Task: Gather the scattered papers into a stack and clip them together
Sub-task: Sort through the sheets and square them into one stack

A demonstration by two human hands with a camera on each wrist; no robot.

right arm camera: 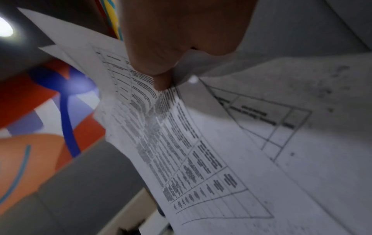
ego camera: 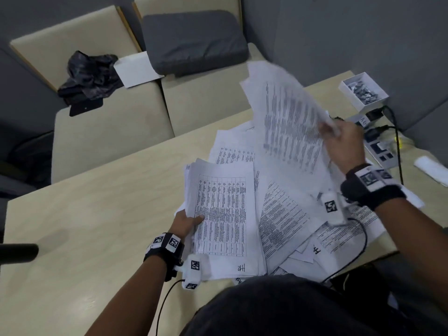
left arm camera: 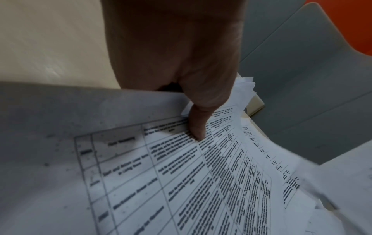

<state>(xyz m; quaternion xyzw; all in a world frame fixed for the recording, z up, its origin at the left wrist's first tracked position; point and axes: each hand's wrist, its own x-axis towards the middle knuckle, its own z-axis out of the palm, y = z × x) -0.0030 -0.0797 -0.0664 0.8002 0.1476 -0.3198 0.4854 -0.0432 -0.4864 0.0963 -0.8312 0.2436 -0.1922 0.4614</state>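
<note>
Printed white papers lie scattered [ego camera: 286, 214] over the right half of the wooden table [ego camera: 97, 214]. My left hand [ego camera: 188, 220] grips the left edge of a gathered stack [ego camera: 223, 214], thumb [left arm camera: 198, 127] on the top sheet with its printed table [left arm camera: 201, 182]. My right hand [ego camera: 341, 141] holds a few sheets [ego camera: 288, 117] raised and blurred above the pile, pinched near their right edge. The right wrist view shows the thumb [right arm camera: 161, 79] pressed on those lifted sheets [right arm camera: 181, 143]. A small white box [ego camera: 363, 93] of dark clips sits at the far right corner.
A power strip [ego camera: 380, 146] with plugged cables lies right of the pile. Beige seats [ego camera: 109, 132] stand beyond the table, holding a grey cushion [ego camera: 194, 42], a black bag [ego camera: 89, 73] and a white sheet [ego camera: 135, 69]. A wrist cable [ego camera: 358, 238] trails across the papers.
</note>
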